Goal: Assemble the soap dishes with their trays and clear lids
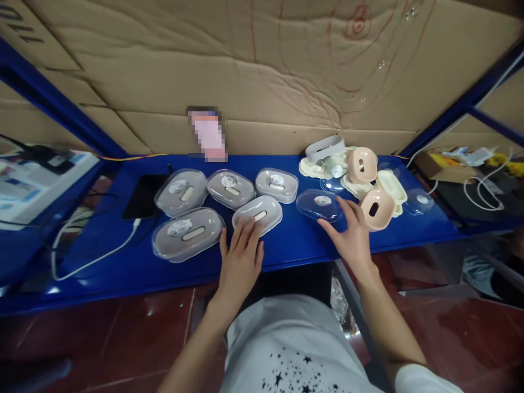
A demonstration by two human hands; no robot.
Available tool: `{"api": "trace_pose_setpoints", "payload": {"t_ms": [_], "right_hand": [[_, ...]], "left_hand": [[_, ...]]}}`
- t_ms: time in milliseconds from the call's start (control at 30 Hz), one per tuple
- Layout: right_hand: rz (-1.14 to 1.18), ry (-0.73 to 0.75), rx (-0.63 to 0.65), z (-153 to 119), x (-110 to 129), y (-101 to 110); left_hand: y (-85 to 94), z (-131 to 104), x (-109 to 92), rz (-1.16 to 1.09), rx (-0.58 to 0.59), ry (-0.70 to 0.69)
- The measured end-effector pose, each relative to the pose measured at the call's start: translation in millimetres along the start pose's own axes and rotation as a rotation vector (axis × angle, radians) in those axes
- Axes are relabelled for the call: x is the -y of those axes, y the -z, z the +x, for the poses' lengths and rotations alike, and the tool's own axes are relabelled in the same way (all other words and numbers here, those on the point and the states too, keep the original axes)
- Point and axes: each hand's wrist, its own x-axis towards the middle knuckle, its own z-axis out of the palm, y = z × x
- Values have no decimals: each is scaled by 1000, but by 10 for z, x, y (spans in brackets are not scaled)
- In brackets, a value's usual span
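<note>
My left hand (240,256) rests its outstretched fingertips on the near edge of an oval grey plastic box (268,210) with a pale slot in its middle; no sticker shows on this one. My right hand (354,234) pinches the right end of a clear plastic lid (311,203) between thumb and fingers. That lid bears a round white sticker and is at the table. Left of and behind my left hand are several grey boxes under clear stickered lids, among them a near one (200,248) and a far one (286,191).
Peach boxes (381,204), cream parts (391,185) and a grey ring-shaped piece (325,147) are heaped at the right, with another clear lid (420,202) beyond. A black phone (143,196) with a white cable (102,267) lies left. Cardboard (164,65) walls the blue table's (282,245) back.
</note>
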Motion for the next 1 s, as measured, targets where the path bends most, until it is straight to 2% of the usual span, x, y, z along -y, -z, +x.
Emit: {"api": "trace_pose_setpoints", "payload": {"t_ms": [67, 233, 367, 467, 567, 633, 733, 867, 933, 1000], "right_hand": [[8, 8, 24, 5, 31, -44], [-27, 16, 90, 80, 34, -222], [-117, 110, 156, 110, -78, -256], [-234, 108, 40, 148, -279, -146], [-425, -22, -77, 127, -573, 20], [-506, -74, -67, 47, -762, 135], [-508, -17, -43, -171, -920, 308], [-395, 156, -16, -550, -791, 519], [-298, 249, 61, -722, -617, 579], [-182, 352, 199, -845, -426, 588]], "left_hand": [[-16, 7, 1, 5, -14, 0], [-60, -41, 28, -1, -152, -43], [-66, -79, 46, -28, -193, -64], [-55, -86, 43, -38, -196, -66], [-41, -80, 30, -34, -201, -86], [-36, -73, 27, -32, -199, -86], [-35, -65, 38, -42, -195, -81], [-11, -76, 21, -64, -213, -104], [17, -92, -43, -93, -218, -141], [43, -107, -148, -138, -175, -207]]}}
